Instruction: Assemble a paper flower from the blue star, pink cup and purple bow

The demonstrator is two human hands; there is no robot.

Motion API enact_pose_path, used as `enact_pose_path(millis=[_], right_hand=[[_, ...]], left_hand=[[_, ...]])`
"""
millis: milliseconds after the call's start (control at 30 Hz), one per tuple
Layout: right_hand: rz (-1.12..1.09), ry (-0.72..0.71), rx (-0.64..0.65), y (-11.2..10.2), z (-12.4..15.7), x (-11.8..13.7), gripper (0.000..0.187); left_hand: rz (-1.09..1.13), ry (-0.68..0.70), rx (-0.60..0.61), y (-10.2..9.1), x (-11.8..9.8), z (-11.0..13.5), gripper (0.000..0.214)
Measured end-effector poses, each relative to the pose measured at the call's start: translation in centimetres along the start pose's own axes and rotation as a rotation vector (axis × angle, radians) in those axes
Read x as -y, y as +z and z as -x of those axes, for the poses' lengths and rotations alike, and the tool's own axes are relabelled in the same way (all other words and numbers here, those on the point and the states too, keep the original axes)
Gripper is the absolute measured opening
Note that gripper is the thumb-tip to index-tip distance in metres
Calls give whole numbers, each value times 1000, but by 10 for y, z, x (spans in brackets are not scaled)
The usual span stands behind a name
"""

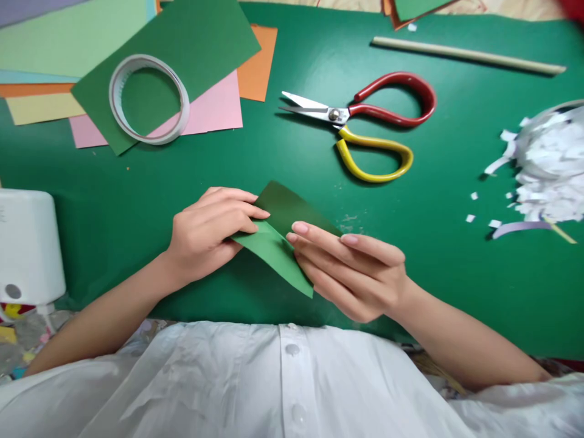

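Observation:
A piece of green paper (278, 249), creased along its middle, is held between both hands just above the table's front part. Its far half looks dark, its near half lighter. My left hand (207, 234) grips the paper's left end, the thumb under it and fingertips on top. At the right end, my right hand (356, 267) has the paper between its fingers; the thumb is mostly hidden. Beyond the hands lie scissors (334, 114) with one red and one yellow handle, their blades apart and pointing left.
A roll of white tape (180, 115) rests on coloured paper sheets (41, 42) at the back left. A pale stick (465, 56) lies at the back right. White paper scraps (550, 158) are heaped at the right. A white device (30, 243) with a cable stands at the left edge.

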State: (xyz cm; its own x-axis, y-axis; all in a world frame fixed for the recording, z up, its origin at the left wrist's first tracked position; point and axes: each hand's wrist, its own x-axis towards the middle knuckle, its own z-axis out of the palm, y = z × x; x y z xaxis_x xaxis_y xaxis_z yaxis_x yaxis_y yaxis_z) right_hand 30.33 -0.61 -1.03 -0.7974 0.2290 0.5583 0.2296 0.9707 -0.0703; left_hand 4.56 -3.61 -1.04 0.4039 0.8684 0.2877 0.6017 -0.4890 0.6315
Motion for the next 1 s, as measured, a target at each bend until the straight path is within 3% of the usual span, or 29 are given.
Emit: enact_pose_path(millis=[167,300,433,600,800,1000], right_hand=[[-12,-125,-25,-6,-1,-2,27],[-50,-306,-77,-2,-3,-2,27],[-85,-412,-93,4,-4,0,22],[-100,-287,-18,2,-2,5,17],[-172,-149,18,2,-2,3,14],[-374,48,91,7,3,-14,27]], left_hand=[[-79,99,53,3,2,0,17],[-215,176,-6,7,2,0,11],[-347,268,28,9,1,0,20],[-353,303,66,7,-3,1,30],[-200,450,242,0,-2,3,34],[-185,531,312,-4,4,4,32]])
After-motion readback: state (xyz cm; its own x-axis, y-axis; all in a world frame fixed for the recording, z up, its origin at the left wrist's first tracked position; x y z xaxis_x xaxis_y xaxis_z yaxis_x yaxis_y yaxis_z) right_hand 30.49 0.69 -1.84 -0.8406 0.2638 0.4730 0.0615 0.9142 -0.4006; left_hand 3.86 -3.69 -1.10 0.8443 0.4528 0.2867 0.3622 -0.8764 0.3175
